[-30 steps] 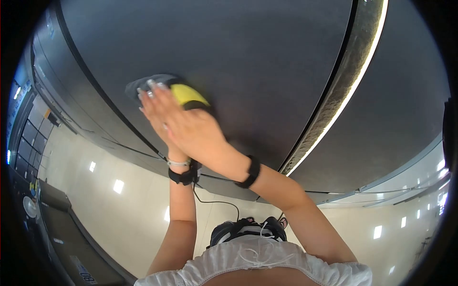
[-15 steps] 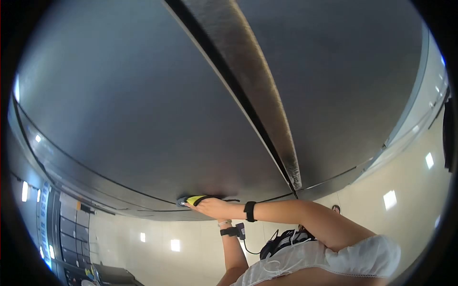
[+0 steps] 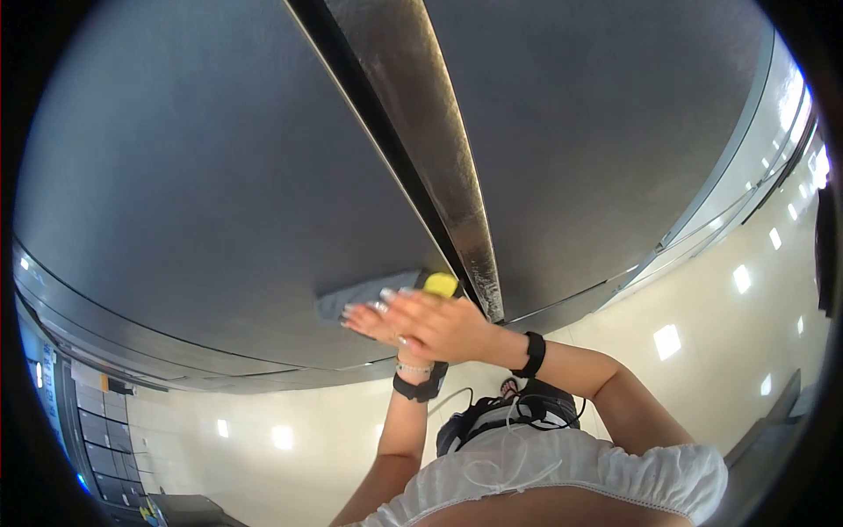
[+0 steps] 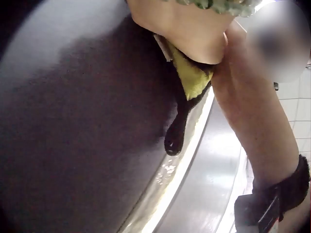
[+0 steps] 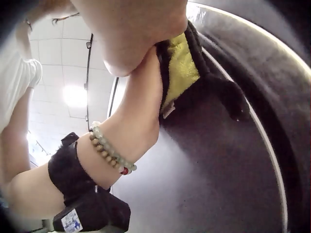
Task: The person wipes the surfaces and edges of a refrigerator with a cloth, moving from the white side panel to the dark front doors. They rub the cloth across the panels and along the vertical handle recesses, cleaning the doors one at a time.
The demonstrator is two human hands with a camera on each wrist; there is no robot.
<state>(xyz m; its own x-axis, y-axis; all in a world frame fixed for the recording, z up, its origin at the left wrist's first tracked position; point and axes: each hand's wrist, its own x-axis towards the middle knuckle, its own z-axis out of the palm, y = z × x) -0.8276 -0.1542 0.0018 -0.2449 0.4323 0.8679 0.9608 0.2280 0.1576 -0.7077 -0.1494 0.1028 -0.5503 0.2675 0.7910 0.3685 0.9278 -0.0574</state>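
A grey mitt or pad (image 3: 354, 297) with a yellow patch (image 3: 441, 284) lies against the dark panel, close to the lower end of the groove. My left hand (image 3: 373, 323) presses on it, fingers straight. Across the left hand rests my right hand (image 3: 443, 327), its fingers extended too. The left wrist view has the left hand (image 4: 187, 29) over yellow fabric (image 4: 192, 75) and a black tab (image 4: 175, 138). In the right wrist view, the right hand (image 5: 138, 34) sits above the left wrist's bead bracelets (image 5: 109, 150); yellow fabric (image 5: 182, 73) shows beside them. Both palms' undersides are hidden.
A glossy strip (image 3: 430, 114) beside a black groove divides the large curved dark panel (image 3: 202, 167) from another dark panel (image 3: 606, 132). Pale shiny floor (image 3: 263, 417) lies below. Grey cabinets (image 3: 105, 439) stand at the lower left.
The head view has shifted. Hands and mitt went from further left on the panel to its lower edge, then up slightly and closer to the groove, the right hand staying over the left.
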